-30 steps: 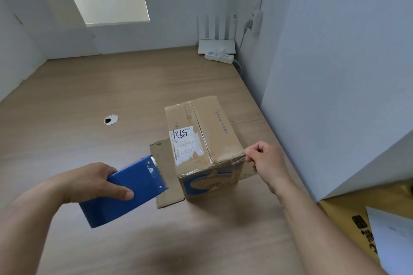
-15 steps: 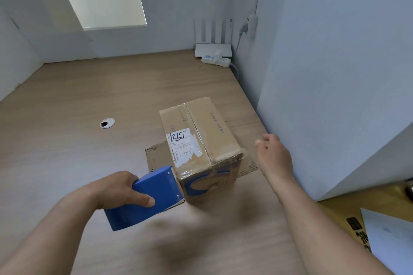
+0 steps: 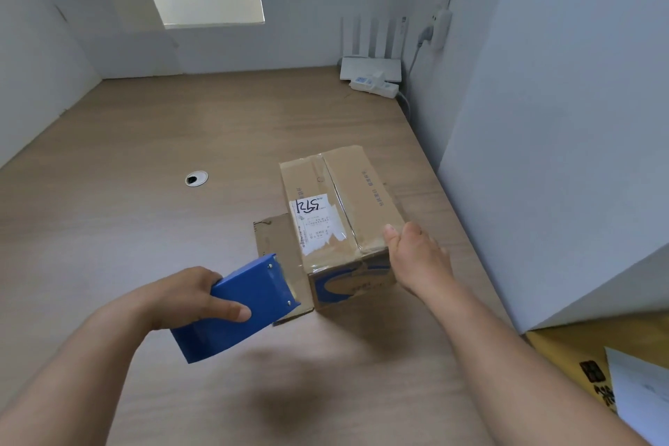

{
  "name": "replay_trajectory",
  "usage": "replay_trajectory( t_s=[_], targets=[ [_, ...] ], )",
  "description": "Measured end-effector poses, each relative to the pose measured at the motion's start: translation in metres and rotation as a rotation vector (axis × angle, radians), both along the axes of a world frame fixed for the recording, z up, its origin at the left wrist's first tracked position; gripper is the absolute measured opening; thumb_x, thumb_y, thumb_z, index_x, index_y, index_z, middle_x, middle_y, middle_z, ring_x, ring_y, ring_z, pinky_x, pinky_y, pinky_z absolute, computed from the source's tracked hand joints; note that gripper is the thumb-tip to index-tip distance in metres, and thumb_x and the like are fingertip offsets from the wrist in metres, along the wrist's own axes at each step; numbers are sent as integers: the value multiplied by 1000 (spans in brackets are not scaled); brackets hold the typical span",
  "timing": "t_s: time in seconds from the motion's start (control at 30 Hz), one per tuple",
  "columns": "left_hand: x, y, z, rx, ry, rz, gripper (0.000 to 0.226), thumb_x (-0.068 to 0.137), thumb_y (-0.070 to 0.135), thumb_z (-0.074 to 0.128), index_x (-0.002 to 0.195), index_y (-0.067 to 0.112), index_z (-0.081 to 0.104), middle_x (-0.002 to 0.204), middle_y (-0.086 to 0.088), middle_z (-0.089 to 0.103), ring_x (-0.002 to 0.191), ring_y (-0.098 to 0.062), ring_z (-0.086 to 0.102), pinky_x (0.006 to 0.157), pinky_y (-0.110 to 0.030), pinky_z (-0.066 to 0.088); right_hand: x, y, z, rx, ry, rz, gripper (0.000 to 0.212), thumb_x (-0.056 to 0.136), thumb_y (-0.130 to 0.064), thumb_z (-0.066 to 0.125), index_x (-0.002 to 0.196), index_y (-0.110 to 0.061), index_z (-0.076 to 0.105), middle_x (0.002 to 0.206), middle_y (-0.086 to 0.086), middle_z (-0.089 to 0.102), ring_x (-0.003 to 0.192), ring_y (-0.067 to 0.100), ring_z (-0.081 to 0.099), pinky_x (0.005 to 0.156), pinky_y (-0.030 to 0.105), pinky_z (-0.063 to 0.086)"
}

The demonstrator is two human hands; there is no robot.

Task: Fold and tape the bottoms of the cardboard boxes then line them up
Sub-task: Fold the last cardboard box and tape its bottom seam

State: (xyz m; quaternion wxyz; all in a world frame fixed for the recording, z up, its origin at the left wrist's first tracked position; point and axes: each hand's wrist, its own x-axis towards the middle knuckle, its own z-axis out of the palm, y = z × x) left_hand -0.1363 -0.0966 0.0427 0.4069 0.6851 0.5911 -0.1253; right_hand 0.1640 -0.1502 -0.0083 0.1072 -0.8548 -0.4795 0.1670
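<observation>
Right grip [image 3: 416, 257] has released its pinch, now pressing open-fingered on the near corner of the cardboard box [image 3: 340, 199]; left grip [image 3: 188, 297] clasps the blue tape dispenser [image 3: 246, 304]; seam looks taped.

One cardboard box [image 3: 344, 214] bearing one white label [image 3: 315, 221]; one blue tape dispenser [image 3: 246, 304]; two hands, the left hand [image 3: 188, 295] and the right hand [image 3: 416, 257]; one bench [image 3: 144, 228] with one round cable hole [image 3: 196, 178]; one white router [image 3: 371, 67] with four antennas [image 3: 356, 36]; one power strip [image 3: 376, 85]; one wall plug [image 3: 425, 33]; one yellow carton [image 3: 564, 355]; one paper sheet [image 3: 640, 391].
</observation>
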Motion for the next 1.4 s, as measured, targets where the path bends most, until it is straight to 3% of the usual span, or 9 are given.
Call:
replay_trajectory(
  t_s=[0.17,0.33,0.53,0.7,0.97,1.07,1.2,1.3,1.4],
  targets=[
    [3,-3,4,-36,-7,66,60,52,67,70,90,20,65,88,2,70,80,-16,66,67,-25,44,-2,2,0,-7,15,-1,53,101,-47,20,121,-6,47,126,14,55,119,32,48,95,43,34],
    [28,-2,-10,64,99,103,41,76,58,68,88,19,62,92,0,65,83,-17,62,70,-29,42,-2,3,1,-21,-24,-1,54,101,-47,19,122,-5,47,127,13,55,119,31,48,95,43,33],
    [-17,-20,-37,389,741,-4,37,88,45,50,115,21,58,102,5,63,90,-16,60,74,-24,46,-2,4,3,-21,-30,-6,56,100,-48,19,125,-6,46,129,13,55,120,30,48,96,43,31],
    [-24,-24,-61,458,644,6,32,86,49,48,102,21,47,85,7,58,74,-13,57,54,-23,38,-7,6,7,-20,-65,-52,60,98,-54,25,128,-8,50,131,14,52,121,32,46,97,43,32],
    [-18,-34,-84,480,606,45,45,87,49,49,120,19,45,114,3,59,98,-17,58,73,-25,45,-6,-6,3,289,-52,-123,48,91,-55,48,112,-11,52,116,8,60,110,30,51,91,38,33],
    [15,-38,-65,670,216,149,43,93,42,48,122,10,42,127,-4,51,112,-23,50,87,-31,42,-2,-8,8,297,-49,-79,41,98,-48,35,100,-14,57,108,7,63,103,28,53,90,37,32],
    [105,-41,-43,471,-387,420,55,95,51,37,130,8,41,126,-5,53,120,-29,49,95,-40,41,-13,-8,19,128,-121,-15,67,89,-69,31,107,-11,58,112,9,62,105,29,55,89,39,36],
    [141,-39,-54,460,-300,552,83,89,63,42,143,3,24,140,-11,46,125,-31,47,95,-44,46,-32,-2,26,-8,-209,-30,99,68,-90,34,120,-7,51,124,10,56,117,29,50,92,42,37],
    [144,-36,-61,526,-252,573,79,90,59,44,142,3,24,141,-12,45,122,-32,49,91,-47,49,-37,4,24,-26,-216,-41,101,67,-89,39,124,-6,45,130,11,51,122,28,44,94,41,37]
  ],
)
